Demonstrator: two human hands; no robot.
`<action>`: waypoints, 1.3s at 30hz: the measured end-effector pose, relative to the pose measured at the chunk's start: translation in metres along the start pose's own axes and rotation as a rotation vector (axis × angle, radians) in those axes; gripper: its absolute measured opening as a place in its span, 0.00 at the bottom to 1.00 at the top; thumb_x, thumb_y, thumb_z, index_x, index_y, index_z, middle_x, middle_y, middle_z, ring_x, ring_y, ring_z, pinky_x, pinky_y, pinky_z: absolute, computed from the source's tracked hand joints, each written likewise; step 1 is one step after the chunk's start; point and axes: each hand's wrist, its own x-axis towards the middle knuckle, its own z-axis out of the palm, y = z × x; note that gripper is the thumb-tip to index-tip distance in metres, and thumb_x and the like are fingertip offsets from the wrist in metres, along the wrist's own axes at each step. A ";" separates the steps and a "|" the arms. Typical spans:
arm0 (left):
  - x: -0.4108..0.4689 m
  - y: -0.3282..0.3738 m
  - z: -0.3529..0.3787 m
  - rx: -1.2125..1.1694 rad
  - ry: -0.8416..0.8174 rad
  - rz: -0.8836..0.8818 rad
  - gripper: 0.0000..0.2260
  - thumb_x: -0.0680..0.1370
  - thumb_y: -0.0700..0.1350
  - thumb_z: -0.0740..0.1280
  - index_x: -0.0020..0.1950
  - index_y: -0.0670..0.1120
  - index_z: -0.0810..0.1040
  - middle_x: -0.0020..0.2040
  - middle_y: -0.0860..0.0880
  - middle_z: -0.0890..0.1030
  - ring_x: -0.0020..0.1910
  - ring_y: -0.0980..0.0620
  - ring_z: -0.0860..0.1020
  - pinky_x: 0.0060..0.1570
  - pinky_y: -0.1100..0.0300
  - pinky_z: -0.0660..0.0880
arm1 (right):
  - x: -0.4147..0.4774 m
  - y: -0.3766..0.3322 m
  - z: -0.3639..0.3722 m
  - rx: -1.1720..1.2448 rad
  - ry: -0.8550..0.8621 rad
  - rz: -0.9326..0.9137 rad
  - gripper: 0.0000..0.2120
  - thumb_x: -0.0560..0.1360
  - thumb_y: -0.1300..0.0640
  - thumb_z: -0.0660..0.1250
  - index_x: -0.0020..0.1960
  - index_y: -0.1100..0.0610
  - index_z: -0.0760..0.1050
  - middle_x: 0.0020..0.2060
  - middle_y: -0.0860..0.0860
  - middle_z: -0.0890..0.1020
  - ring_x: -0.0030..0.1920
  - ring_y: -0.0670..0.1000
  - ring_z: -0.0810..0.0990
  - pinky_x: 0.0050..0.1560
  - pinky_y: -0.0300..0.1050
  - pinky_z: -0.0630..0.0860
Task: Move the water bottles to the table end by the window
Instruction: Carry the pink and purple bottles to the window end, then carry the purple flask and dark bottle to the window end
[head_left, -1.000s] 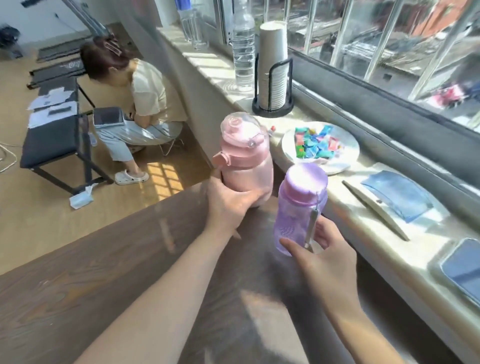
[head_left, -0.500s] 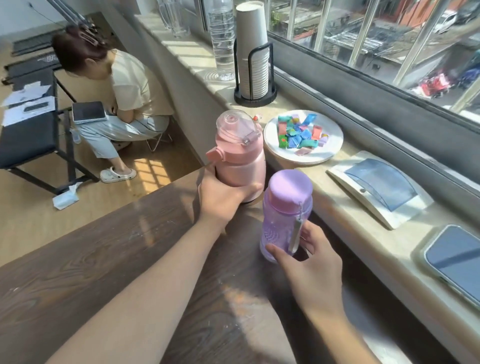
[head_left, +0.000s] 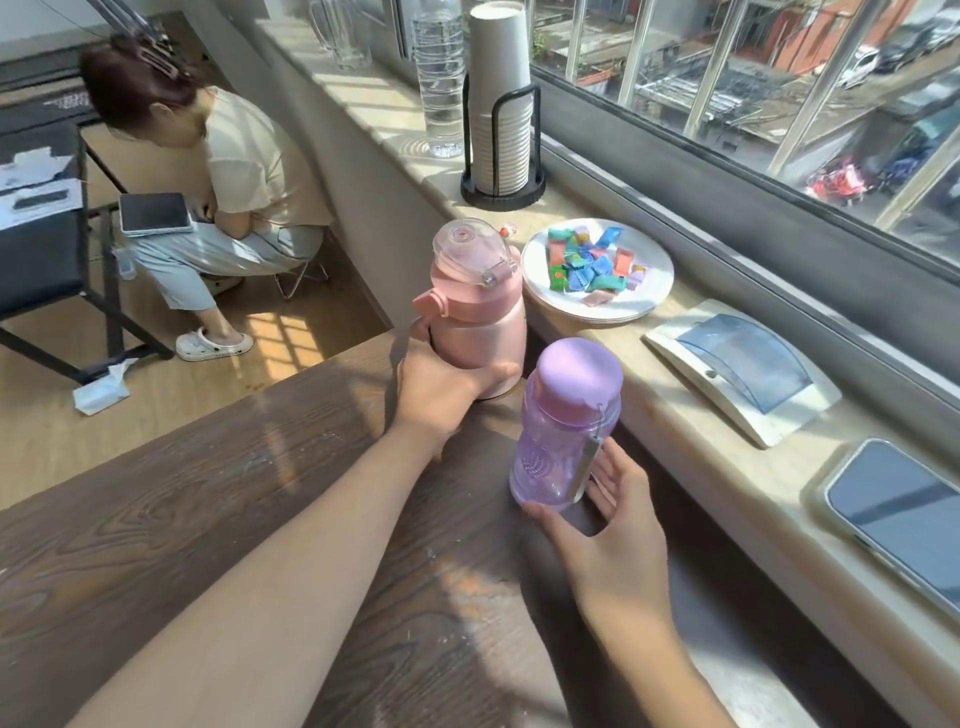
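Note:
A pink water bottle (head_left: 478, 312) with a clear flip lid stands upright at the far corner of the dark wooden table (head_left: 208, 519), close to the window sill. My left hand (head_left: 441, 395) wraps around its lower body. A translucent purple water bottle (head_left: 566, 431) with a lilac cap stands just to its right and nearer to me, along the table's window edge. My right hand (head_left: 608, 530) cups its base loosely, thumb in front and fingers behind, with a gap at the palm.
On the stone sill sit a plate of wrapped candies (head_left: 649, 306), a paper-cup holder (head_left: 501, 104), a clear plastic bottle (head_left: 441, 78), a curved white-and-blue plate (head_left: 743, 369) and a phone (head_left: 893, 514). A person (head_left: 234, 182) sits on a stool beyond the table's far end.
Both bottles have come down a little and now rest on the table by the sill. My right hand's grip on the purple bottle has loosened.

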 end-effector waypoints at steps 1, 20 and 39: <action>0.000 0.000 -0.001 -0.003 -0.016 -0.017 0.51 0.48 0.64 0.82 0.70 0.50 0.75 0.53 0.58 0.84 0.49 0.61 0.83 0.47 0.65 0.78 | -0.006 0.002 0.001 0.005 0.029 0.024 0.42 0.64 0.65 0.85 0.74 0.56 0.70 0.65 0.44 0.80 0.61 0.33 0.79 0.56 0.23 0.73; -0.154 -0.091 -0.294 -0.057 0.327 -0.106 0.20 0.75 0.47 0.80 0.66 0.54 0.83 0.62 0.57 0.85 0.58 0.58 0.86 0.60 0.54 0.83 | -0.130 -0.060 0.184 -0.199 -0.342 -0.149 0.24 0.70 0.58 0.82 0.61 0.47 0.78 0.55 0.39 0.84 0.52 0.38 0.83 0.55 0.32 0.77; -0.365 -0.225 -0.551 0.120 1.258 -0.582 0.27 0.68 0.46 0.85 0.62 0.45 0.77 0.54 0.46 0.82 0.44 0.48 0.82 0.51 0.56 0.76 | -0.303 -0.111 0.460 -0.253 -1.017 -0.252 0.52 0.66 0.49 0.84 0.82 0.53 0.59 0.76 0.44 0.69 0.74 0.48 0.69 0.73 0.44 0.68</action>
